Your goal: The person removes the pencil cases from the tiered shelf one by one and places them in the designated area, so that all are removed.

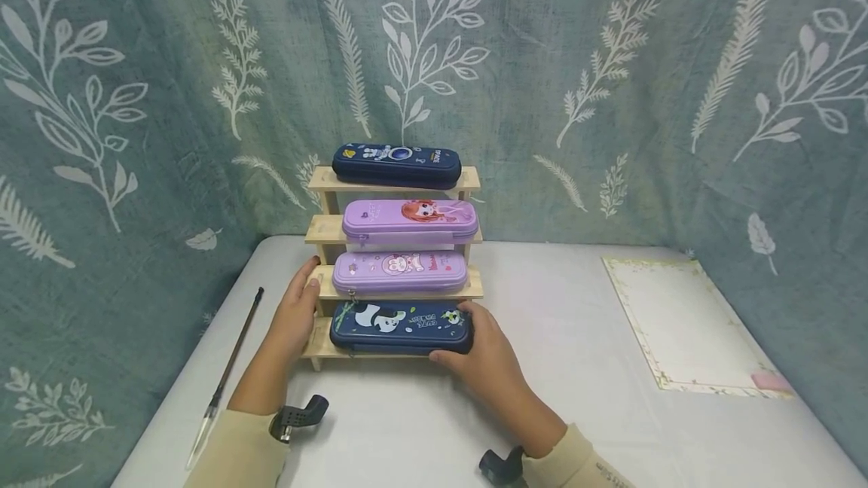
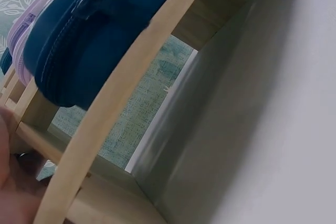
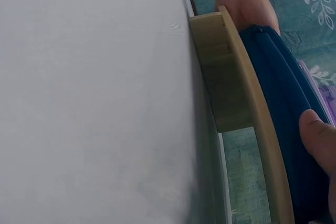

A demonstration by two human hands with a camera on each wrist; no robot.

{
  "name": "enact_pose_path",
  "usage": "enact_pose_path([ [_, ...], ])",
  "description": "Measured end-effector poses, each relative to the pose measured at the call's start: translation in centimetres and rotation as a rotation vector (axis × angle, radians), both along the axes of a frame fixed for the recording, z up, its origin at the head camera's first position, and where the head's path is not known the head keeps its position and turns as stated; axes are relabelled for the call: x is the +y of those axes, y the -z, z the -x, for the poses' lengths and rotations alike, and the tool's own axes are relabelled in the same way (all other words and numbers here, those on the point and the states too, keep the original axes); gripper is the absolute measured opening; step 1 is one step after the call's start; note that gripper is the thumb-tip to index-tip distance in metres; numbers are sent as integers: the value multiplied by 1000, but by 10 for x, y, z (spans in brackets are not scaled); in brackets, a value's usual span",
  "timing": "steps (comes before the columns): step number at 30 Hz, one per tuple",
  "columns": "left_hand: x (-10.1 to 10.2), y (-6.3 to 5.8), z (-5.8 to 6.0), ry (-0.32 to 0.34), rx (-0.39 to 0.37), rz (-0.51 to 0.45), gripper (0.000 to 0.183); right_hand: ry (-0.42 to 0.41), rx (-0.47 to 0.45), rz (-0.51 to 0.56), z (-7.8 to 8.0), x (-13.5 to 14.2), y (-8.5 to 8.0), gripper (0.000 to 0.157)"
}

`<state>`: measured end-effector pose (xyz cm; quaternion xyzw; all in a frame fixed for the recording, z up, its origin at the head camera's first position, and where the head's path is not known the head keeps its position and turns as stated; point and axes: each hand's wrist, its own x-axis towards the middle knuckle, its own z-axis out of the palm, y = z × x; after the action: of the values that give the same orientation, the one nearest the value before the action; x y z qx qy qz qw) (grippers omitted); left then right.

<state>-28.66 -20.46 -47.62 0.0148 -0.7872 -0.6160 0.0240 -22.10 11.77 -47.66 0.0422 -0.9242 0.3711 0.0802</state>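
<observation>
A wooden tiered rack (image 1: 325, 345) holds one pencil case on each step. On the lowest step lies a dark blue panda pencil case (image 1: 400, 328). My right hand (image 1: 490, 352) grips its right end, the thumb along the front and the fingers at the back corner. In the right wrist view the thumb (image 3: 314, 129) presses the case's zipped side. My left hand (image 1: 293, 316) holds the rack's left side near the lower steps; its fingers are partly hidden behind the wood. Above sit a lilac bunny case (image 1: 400, 272), a lilac girl-print case (image 1: 410, 219) and a navy astronaut case (image 1: 396, 166).
A brush-like pen (image 1: 230, 364) with a clear tip lies left of the rack on the white table (image 1: 542, 300). To the right is a floral-bordered sheet (image 1: 685, 322) with a pink block (image 1: 771, 382) at its corner. A green leaf-patterned curtain (image 1: 515, 96) hangs behind.
</observation>
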Motion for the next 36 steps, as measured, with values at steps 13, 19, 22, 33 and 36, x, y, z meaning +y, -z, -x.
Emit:
enact_pose_path([
  [13,2,2,3,-13,20,-37,54,-90,-49,61,4,18,-5,96],
  [19,2,4,3,-1,-7,-51,54,-124,-61,109,4,29,-6,95],
  [22,2,3,3,3,-4,-59,54,-142,-72,150,5,37,-8,94],
  [33,-1,2,1,25,-15,-54,54,-178,-146,236,1,86,-21,96],
  [36,-2,1,0,29,-16,-54,54,-186,-149,252,-2,100,-21,96],
])
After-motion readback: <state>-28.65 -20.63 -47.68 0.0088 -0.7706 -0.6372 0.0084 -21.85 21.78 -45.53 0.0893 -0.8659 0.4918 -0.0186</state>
